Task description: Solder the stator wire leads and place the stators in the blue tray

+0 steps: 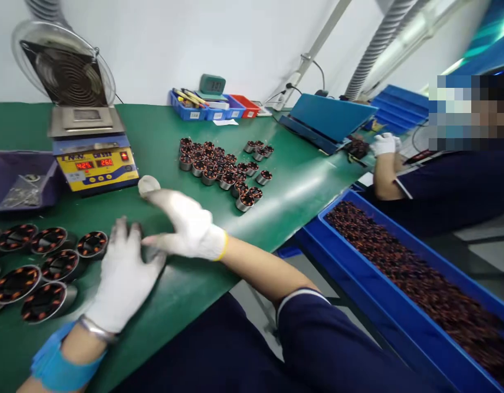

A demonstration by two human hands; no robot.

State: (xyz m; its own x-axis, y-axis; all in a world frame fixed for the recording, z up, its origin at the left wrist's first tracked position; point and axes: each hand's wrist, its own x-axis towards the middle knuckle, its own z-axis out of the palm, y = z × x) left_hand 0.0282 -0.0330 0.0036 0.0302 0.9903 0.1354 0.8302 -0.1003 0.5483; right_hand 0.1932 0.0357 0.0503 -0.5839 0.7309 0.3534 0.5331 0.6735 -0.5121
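My left hand [124, 267], in a white glove with dark-stained fingertips, lies low over the green table with its fingers apart. Just left of it is a group of copper-wound motor stators [49, 240] in metal rings, the nearest one beside its fingers. My right hand [186, 226], gloved and blurred, reaches across to the left with fingers stretched and thumb apart. A small round whitish piece [148, 185] is by its fingertips; whether they touch, I cannot tell. Something greyish between the two hands is too blurred to name.
A yellow-blue heating unit [96, 164] with red digits stands behind, beside a purple bin [26, 185]. More stators [219, 164] stand mid-table. Small boxes [214, 109] hold pens and a clock. A blue trough [399, 273] full of dark coppery parts lies right, near a co-worker's gloved hand [385, 143].
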